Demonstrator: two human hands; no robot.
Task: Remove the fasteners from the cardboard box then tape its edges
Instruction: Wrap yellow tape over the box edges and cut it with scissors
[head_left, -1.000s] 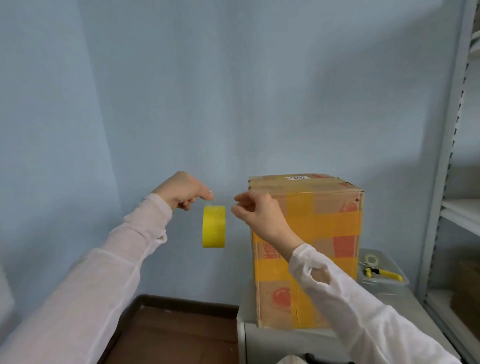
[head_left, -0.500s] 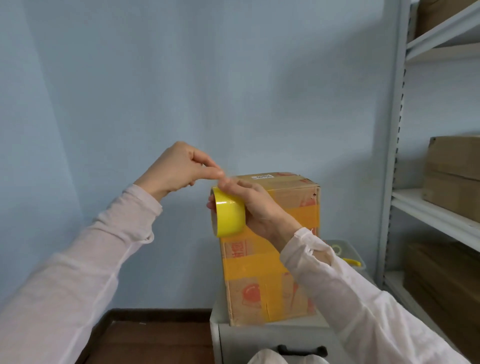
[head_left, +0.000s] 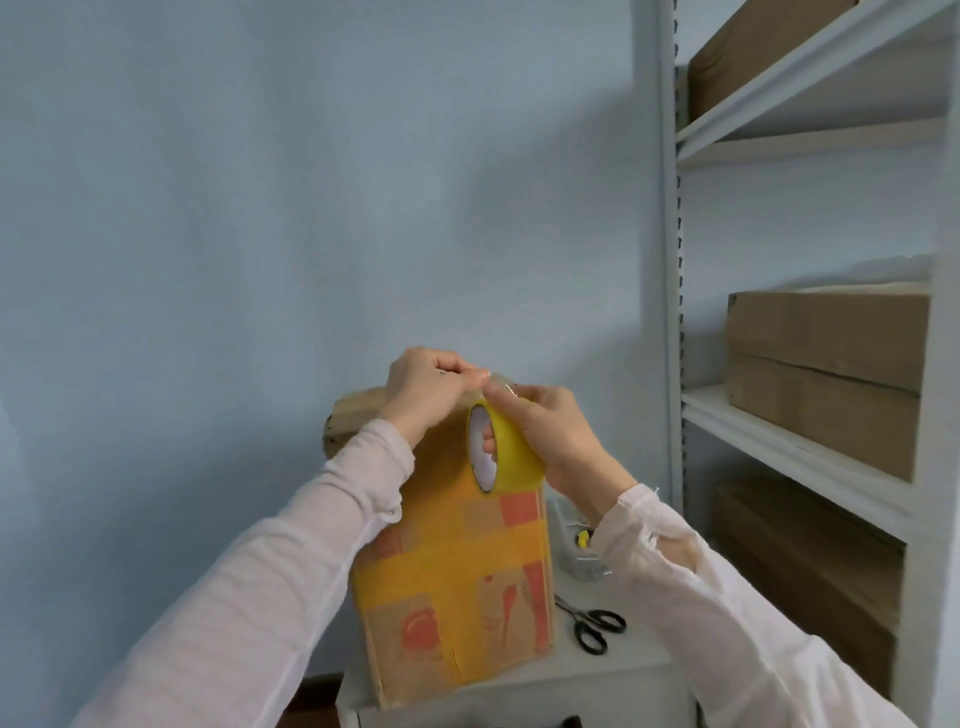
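Note:
A tall cardboard box (head_left: 457, 582), much of its front covered in yellow tape, stands on a small white table (head_left: 613, 670). My right hand (head_left: 556, 436) grips a roll of yellow tape (head_left: 511, 457) in front of the box's top, fingers through its core. My left hand (head_left: 428, 387) pinches the tape's free end at the top of the roll, just above the box's upper front edge. The two hands touch each other there. The box's top is mostly hidden behind them.
Black scissors (head_left: 595, 626) lie on the table right of the box. A clear tray (head_left: 576, 551) holding small items sits behind them. A white metal shelf rack (head_left: 810, 457) with brown cartons (head_left: 826, 358) fills the right side. A blue wall is behind.
Both hands and the tape roll moved right and lower, onto the box's top front. My view swung right, showing more of the shelf rack and the scissors.

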